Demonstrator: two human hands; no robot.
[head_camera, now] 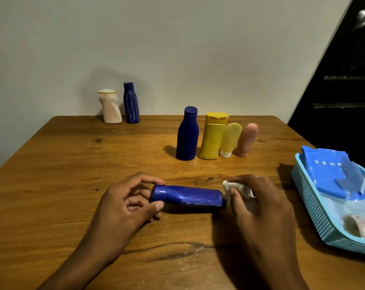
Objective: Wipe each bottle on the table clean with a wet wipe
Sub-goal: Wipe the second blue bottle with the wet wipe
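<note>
Head view, L to R: left hand (125, 203) pinches cap end of lying blue bottle (189, 197); right hand (259, 203) grips wet wipe (236, 188) at its base, fingers curled. Step: wiping base. Next, prob.: rotate bottle w/ left fingertips.

The basket (315, 208) runs off the right edge; its pale bundle (359, 228) is too blurred to identify.

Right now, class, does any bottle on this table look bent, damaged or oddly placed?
Yes. The white bottle at the far left edge looks crumpled and leans. Two tubes stand cap-down beside the yellow bottle.
</note>
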